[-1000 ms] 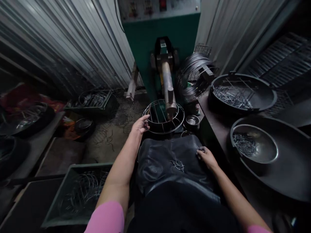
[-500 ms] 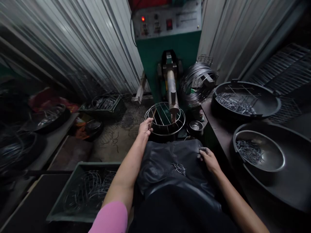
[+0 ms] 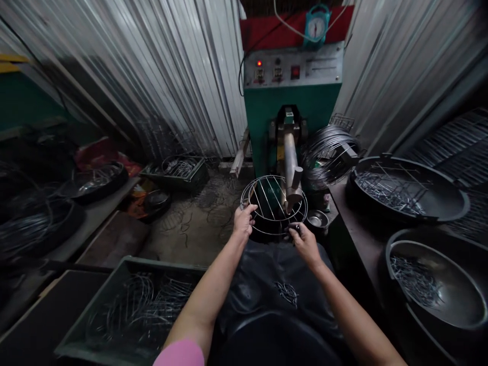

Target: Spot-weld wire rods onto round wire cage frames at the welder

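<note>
My left hand (image 3: 244, 222) grips the left rim of a round wire rack (image 3: 264, 199) with straight bars across it. The rack sits around the lower end of a metal welding-type arm (image 3: 292, 160) on a green machine (image 3: 263, 112). My right hand (image 3: 304, 241) is at the rack's front right rim, fingers pinched together; what they hold is too small and dark to make out. Short bent wire pieces (image 3: 286, 293) lie in a small heap on the black apron (image 3: 251, 300) over my lap.
To the right, a large pan (image 3: 453, 206) and a metal bowl (image 3: 457, 284) hold wire pieces. A wire coil (image 3: 328, 152) hangs beside the machine. At left, a green crate (image 3: 91, 300) contains curved wires. A small metal dish (image 3: 317, 218) stands beyond my right hand.
My right hand has moved from the apron's right edge up and forward to the rack's front right rim. My left hand stays on the rack. The view has shifted left and up.
</note>
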`<state>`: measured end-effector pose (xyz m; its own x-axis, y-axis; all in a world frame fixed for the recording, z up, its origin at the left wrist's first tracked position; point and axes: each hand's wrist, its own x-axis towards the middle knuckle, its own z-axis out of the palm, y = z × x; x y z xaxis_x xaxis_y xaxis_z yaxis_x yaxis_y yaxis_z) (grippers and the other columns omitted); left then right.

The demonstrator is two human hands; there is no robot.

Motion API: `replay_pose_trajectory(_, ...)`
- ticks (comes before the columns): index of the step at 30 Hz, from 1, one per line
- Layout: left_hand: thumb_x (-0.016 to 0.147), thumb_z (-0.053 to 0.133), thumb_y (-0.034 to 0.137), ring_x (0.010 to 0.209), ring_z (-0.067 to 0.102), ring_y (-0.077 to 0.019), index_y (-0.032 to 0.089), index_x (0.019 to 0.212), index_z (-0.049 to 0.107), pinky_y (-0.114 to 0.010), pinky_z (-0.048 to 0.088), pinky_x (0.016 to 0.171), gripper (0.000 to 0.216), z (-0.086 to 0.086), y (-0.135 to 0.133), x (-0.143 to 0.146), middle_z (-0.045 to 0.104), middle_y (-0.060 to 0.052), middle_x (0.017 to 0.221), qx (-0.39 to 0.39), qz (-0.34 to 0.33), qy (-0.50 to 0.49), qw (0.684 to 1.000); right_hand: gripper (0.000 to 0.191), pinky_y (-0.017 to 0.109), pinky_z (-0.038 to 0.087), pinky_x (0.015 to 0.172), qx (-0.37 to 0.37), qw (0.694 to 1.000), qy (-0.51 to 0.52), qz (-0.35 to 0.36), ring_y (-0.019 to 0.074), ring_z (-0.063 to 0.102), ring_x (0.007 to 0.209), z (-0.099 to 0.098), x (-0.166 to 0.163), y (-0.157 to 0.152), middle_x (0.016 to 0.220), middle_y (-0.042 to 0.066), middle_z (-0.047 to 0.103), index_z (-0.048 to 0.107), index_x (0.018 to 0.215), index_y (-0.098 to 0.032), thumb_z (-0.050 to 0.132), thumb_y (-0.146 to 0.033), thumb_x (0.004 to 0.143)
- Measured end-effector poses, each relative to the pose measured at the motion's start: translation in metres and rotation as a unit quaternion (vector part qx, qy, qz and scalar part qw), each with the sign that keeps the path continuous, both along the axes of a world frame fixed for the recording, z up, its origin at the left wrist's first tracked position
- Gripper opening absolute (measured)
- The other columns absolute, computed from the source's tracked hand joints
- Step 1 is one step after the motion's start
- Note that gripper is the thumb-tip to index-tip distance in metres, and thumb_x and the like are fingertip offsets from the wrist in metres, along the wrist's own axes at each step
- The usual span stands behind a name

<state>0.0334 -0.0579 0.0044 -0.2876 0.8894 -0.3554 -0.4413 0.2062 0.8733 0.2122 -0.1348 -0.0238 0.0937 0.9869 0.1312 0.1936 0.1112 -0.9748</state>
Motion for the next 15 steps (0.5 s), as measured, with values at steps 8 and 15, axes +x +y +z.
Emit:
replay_pose_trajectory(8, 0.044, 0.071, 0.023, 0.037, 0.024, -0.0010, 0.019, 0.067, 0.041, -0.016, 0.015, 0.037, 0.037, 0.000, 0.006, 0.001, 0.031, 0.012, 0.048, -0.014, -0.006, -0.032, 0.999, 0.019, 0.024, 0.045, 0.052, 0.026, 0.989, 0.122, -0.077, 0.0127, 0.060, 0.059, 0.011, 0.007, -0.014, 0.084, 0.005, 0.067, 0.052, 0.089, -0.019, 0.054, -0.037, 0.082)
replay_pose_trajectory(15, 0.045, 0.070, 0.023, 0.037, 0.025, -0.0014, 0.019, 0.067, 0.043, -0.016, 0.016, 0.036, 0.036, 0.000, 0.000, 0.007, 0.033, 0.011, 0.048, -0.021, -0.004, -0.017, 1.000, 0.016, 0.025, 0.046, 0.056, 0.033, 0.999, 0.023, -0.036, 0.0121, 0.058, 0.054, 0.002, -0.002, -0.012, 0.071, 0.001, 0.063, 0.053, 0.087, -0.020, 0.051, -0.035, 0.083)
